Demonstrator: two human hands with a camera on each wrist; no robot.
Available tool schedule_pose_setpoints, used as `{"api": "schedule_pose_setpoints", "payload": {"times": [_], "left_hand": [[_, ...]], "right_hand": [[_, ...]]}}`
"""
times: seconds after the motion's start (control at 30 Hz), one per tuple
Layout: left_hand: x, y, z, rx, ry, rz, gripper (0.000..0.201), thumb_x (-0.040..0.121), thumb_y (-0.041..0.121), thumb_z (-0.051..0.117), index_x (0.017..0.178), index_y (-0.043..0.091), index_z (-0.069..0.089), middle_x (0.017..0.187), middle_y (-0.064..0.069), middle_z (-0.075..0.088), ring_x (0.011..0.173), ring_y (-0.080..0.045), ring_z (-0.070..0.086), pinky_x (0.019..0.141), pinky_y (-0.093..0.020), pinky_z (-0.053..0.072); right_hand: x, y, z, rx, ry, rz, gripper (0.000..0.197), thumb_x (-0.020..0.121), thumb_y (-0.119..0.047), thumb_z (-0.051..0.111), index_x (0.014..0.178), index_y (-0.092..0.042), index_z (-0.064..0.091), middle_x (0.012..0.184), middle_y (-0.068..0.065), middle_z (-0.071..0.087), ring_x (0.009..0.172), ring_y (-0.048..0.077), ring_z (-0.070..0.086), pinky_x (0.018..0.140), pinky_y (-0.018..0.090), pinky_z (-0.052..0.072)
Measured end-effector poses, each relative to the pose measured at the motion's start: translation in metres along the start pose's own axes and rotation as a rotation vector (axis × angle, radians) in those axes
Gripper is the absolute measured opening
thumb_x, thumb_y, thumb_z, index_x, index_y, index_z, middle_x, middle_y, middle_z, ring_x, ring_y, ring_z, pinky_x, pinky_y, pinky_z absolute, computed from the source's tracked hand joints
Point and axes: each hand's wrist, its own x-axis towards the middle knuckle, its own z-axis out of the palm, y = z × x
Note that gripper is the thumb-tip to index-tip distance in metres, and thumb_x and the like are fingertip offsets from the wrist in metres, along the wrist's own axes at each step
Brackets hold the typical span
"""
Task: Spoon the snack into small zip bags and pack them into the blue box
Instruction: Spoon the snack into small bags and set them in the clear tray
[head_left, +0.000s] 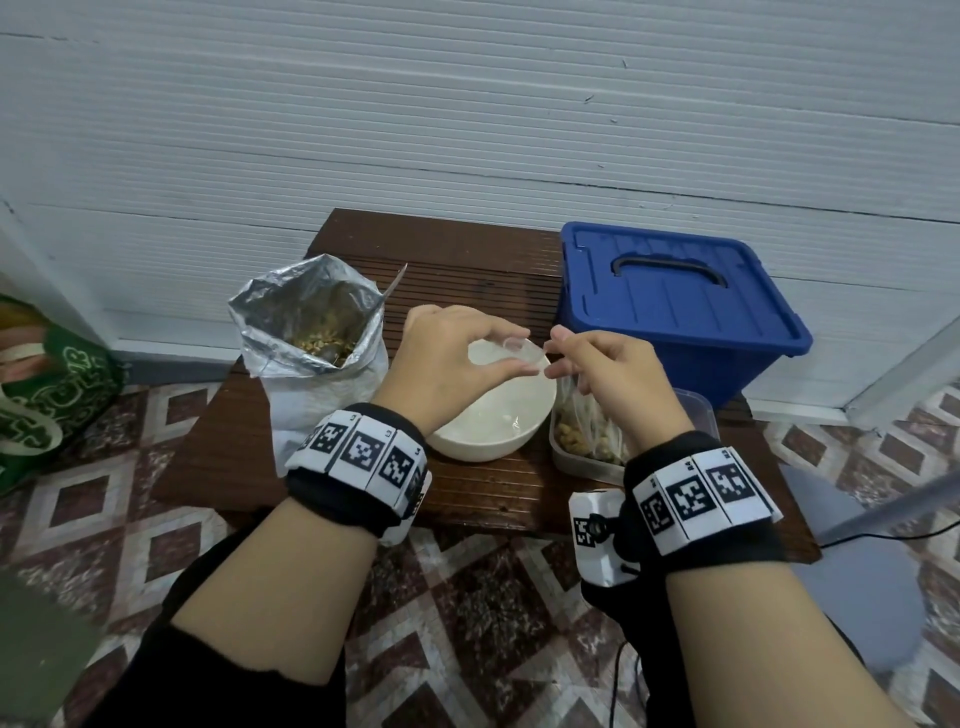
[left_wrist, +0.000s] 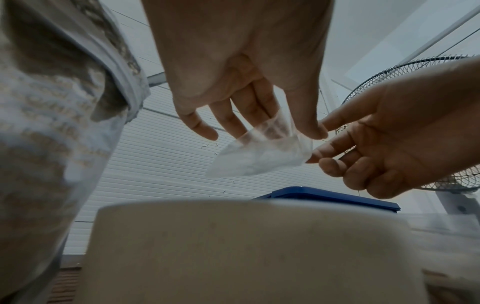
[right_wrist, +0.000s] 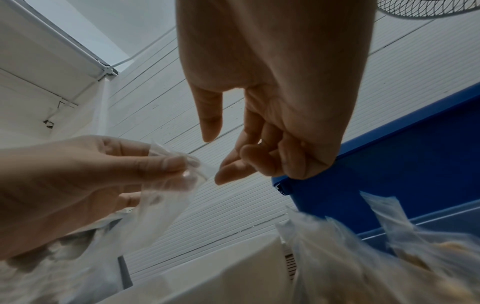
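- A dark wooden table (head_left: 467, 499) stood against a white panelled wall (head_left: 467, 104); every place below is given from the bowl
- The blue box (head_left: 675, 312), lid on, sat behind and to the right of the bowl, at the table's far right corner
- An open foil snack bag (head_left: 311, 332) stood just left of the bowl, with loose snack showing inside
- The white bowl (head_left: 493, 421) sat mid-table, a little clear plastic lying in it
- A clear tub (head_left: 582, 462) sat touching or just right of the bowl, holding filled zip bags (head_left: 587, 431) of snack
- The left hand (head_left: 457, 358) hovered above the bowl, thumb and fingers pinching an empty zip bag (left_wrist: 259, 156) by its top edge
- The right hand (head_left: 608, 374) hovered above the bowl's right rim, fingers loosely curled, the fingertips (left_wrist: 315, 157) at the bag's corner; whether they gripped it I could not tell
- A fan (left_wrist: 415, 86) stood off to the right of the bowl
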Motion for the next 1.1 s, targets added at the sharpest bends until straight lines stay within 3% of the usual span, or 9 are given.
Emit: {"api": "schedule_pose_setpoints", "payload": {"times": [0.17,0.33,0.47,0.57,0.67,0.73,0.87,0.93,1.1], "left_hand": [[-0.005,0.01,-0.007,-0.069,0.073,-0.019,0.047,0.068,0.054,0.079,0.107,0.029,0.072,0.096,0.016,0.072,0.099,0.0,0.062,0.096,-0.04,0.047],[-0.012,0.03,-0.04,-0.206,0.311,-0.049,0.052,0.069,0.035,0.085,0.117,0.021,0.069,0.108,0.01,0.068,0.1,0.006,0.059,0.085,-0.008,0.045],[-0.012,0.047,-0.068,-0.433,0.486,-0.082,0.047,0.071,0.035,0.084,0.115,0.027,0.068,0.11,0.004,0.07,0.108,-0.012,0.063,0.094,-0.034,0.052],[-0.014,0.046,-0.095,-0.4,0.592,-0.085,0.047,0.074,0.032,0.082,0.116,0.022,0.066,0.106,0.006,0.07,0.105,-0.009,0.064,0.092,-0.023,0.05],[-0.016,0.026,-0.116,-0.232,0.639,-0.117,0.049,0.073,0.041,0.081,0.118,0.028,0.065,0.105,0.011,0.068,0.103,-0.003,0.062,0.094,-0.019,0.047],[-0.019,0.01,-0.128,-0.114,0.619,-0.183,0.051,0.071,0.048,0.079,0.118,0.033,0.064,0.107,0.013,0.066,0.102,0.004,0.058,0.097,-0.017,0.044],[-0.029,-0.016,-0.144,0.081,0.489,-0.291,0.058,0.062,0.07,0.064,0.115,0.048,0.058,0.111,0.022,0.061,0.113,-0.004,0.054,0.106,-0.045,0.039],[-0.033,-0.026,-0.147,0.104,0.451,-0.312,0.06,0.061,0.073,0.062,0.116,0.048,0.059,0.112,0.023,0.06,0.116,-0.006,0.053,0.105,-0.049,0.038],[-0.039,-0.036,-0.151,0.122,0.38,-0.328,0.057,0.061,0.076,0.059,0.113,0.055,0.054,0.108,0.026,0.061,0.117,-0.007,0.054,0.105,-0.051,0.037]], "right_hand": [[0.002,-0.003,0.004,0.02,0.047,-0.054,0.029,0.092,-0.042,0.055,0.093,-0.018,0.071,0.083,-0.003,0.072,0.089,0.008,0.062,0.091,0.037,0.048],[0.005,-0.021,0.018,0.113,0.091,-0.137,0.03,0.096,-0.039,0.05,0.092,-0.017,0.07,0.081,0.002,0.07,0.066,0.001,0.053,0.073,0.025,0.042],[0.008,-0.038,0.036,0.182,0.032,-0.154,0.038,0.096,-0.044,0.046,0.095,-0.015,0.072,0.08,0.004,0.069,0.065,0.002,0.053,0.068,0.022,0.039],[0.009,-0.052,0.057,0.137,-0.041,-0.185,0.039,0.094,-0.05,0.047,0.095,-0.019,0.072,0.076,-0.003,0.068,0.077,0.002,0.06,0.07,0.018,0.038],[0.013,-0.06,0.078,0.023,-0.078,-0.234,0.034,0.087,-0.053,0.057,0.098,-0.023,0.07,0.086,-0.007,0.07,0.089,0.003,0.063,0.085,0.026,0.048],[0.016,-0.064,0.09,-0.017,-0.077,-0.251,0.037,0.085,-0.05,0.063,0.105,-0.019,0.07,0.095,-0.005,0.07,0.096,0.008,0.064,0.091,0.03,0.049],[0.019,-0.07,0.106,-0.099,-0.059,-0.322,0.026,0.089,-0.037,0.063,0.096,-0.014,0.073,0.094,-0.002,0.071,0.089,0.007,0.061,0.078,0.015,0.044],[0.018,-0.072,0.112,-0.151,-0.037,-0.368,0.022,0.093,-0.03,0.058,0.091,-0.014,0.073,0.092,-0.003,0.071,0.082,0.004,0.056,0.066,0.012,0.038],[0.014,-0.077,0.123,-0.221,0.034,-0.508,0.024,0.097,-0.022,0.052,0.098,-0.012,0.073,0.093,-0.002,0.071,0.084,0.008,0.058,0.068,0.015,0.035]]}}
